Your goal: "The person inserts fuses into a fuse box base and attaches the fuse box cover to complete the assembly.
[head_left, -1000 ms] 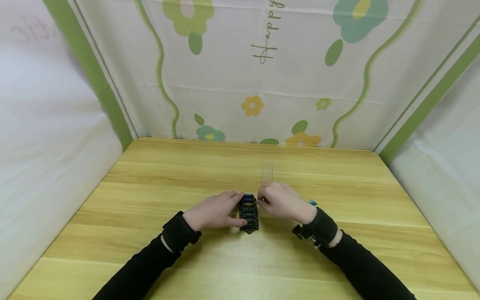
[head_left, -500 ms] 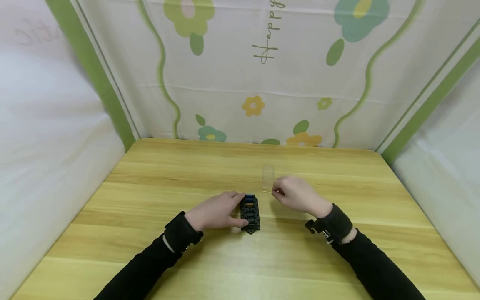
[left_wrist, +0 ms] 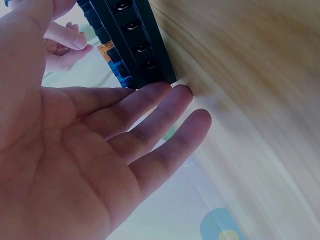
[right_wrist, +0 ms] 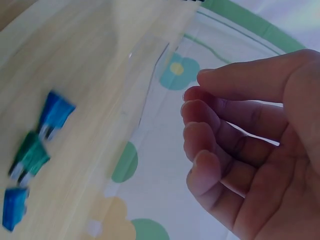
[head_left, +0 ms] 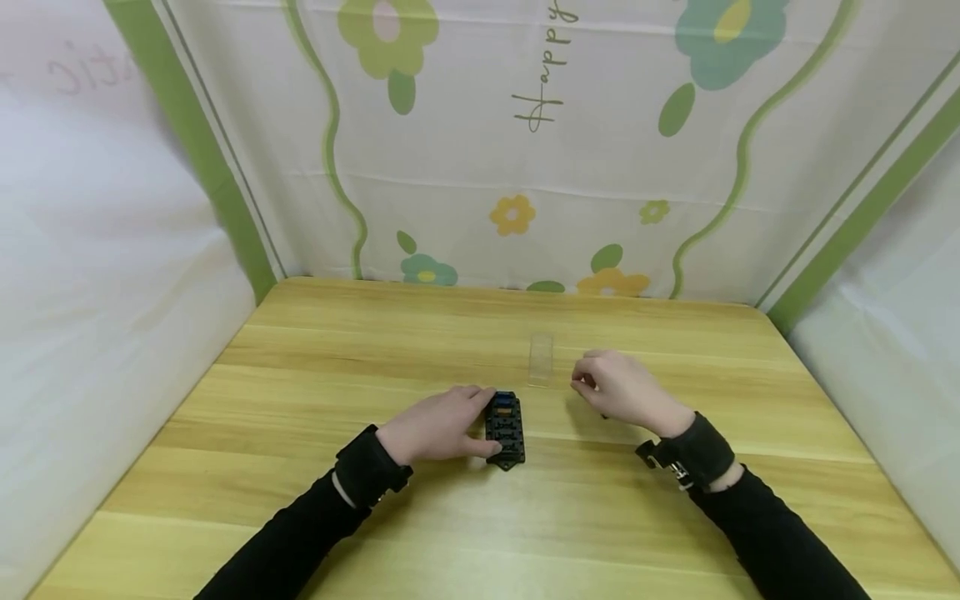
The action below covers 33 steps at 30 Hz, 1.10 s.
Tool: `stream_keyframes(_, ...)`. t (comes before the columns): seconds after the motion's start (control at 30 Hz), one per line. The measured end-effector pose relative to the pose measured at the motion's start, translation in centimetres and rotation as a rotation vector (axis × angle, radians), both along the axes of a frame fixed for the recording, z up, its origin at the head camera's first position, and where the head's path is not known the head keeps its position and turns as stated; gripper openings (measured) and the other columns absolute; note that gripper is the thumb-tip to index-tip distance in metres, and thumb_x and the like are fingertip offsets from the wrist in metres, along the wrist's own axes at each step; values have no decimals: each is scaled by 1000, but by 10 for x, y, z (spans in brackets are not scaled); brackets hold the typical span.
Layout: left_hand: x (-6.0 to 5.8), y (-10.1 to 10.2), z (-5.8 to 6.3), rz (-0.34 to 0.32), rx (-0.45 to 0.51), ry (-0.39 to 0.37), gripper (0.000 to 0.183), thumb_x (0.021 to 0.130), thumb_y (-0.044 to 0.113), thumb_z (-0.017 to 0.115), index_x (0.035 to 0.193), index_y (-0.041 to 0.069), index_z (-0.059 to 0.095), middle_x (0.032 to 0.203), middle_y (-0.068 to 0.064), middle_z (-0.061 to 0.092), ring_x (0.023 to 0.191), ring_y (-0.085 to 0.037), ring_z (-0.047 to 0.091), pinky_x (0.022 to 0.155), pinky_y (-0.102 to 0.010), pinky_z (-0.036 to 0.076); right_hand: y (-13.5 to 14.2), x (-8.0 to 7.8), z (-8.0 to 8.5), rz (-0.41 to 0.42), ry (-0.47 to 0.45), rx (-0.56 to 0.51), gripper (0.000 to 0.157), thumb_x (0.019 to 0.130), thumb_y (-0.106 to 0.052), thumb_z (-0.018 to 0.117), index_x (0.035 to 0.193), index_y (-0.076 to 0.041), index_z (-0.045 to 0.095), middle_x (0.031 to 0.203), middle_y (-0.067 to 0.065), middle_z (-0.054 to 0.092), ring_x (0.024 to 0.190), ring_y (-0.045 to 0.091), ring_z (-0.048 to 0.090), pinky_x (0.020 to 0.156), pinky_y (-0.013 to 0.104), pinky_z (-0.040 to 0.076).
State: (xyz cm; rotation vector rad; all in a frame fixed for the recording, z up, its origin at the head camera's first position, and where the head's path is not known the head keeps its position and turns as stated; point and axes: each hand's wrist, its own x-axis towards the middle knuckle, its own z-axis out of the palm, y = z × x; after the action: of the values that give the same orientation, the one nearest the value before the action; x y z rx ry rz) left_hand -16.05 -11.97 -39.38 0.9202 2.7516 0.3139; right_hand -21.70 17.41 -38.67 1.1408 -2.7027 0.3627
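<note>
My left hand (head_left: 442, 427) grips a black fuse box (head_left: 507, 432) on the table, thumb at its near end and fingertips at its far end. A blue blade fuse (left_wrist: 119, 73) and an orange blade fuse (left_wrist: 106, 51) sit in slots near that far end; the slots nearer the thumb show black. Off to the right, my right hand (head_left: 618, 390) hovers over the table with loosely curled fingers and nothing in them. In the right wrist view, a blue fuse (right_wrist: 56, 112), a green fuse (right_wrist: 31, 154) and another blue fuse (right_wrist: 15, 208) lie loose on the wood.
A clear plastic cover (head_left: 541, 360) lies on the table beyond the fuse box, left of my right hand. The wooden tabletop (head_left: 360, 333) ends at a hanging white cloth (head_left: 450, 150) with flower prints, and cloth walls also stand on both sides.
My right hand has moved away from the fuse box, to the right and over toward the loose fuses. The left hand keeps its grip on the box.
</note>
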Motion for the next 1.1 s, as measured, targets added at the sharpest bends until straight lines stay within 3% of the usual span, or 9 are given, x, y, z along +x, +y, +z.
stream_keyframes(0.47, 0, 3, -1, 22, -16, -3, 87, 89, 62, 53, 150, 5, 29, 144, -13, 39, 130, -25, 39, 103, -35, 33, 35, -1, 0, -2, -8, -3, 4, 87, -13, 67, 86, -11, 70, 77, -10, 53, 67, 5, 48, 58, 23, 42)
stream_keyframes(1.1, -1, 2, -3, 21, -15, 6, 87, 89, 62, 53, 149, 5, 30, 143, -13, 40, 130, -25, 40, 103, -35, 33, 58, -7, 0, 33, -151, 34, 5, 85, -12, 70, 90, -13, 70, 80, -9, 52, 66, 4, 46, 57, 23, 41)
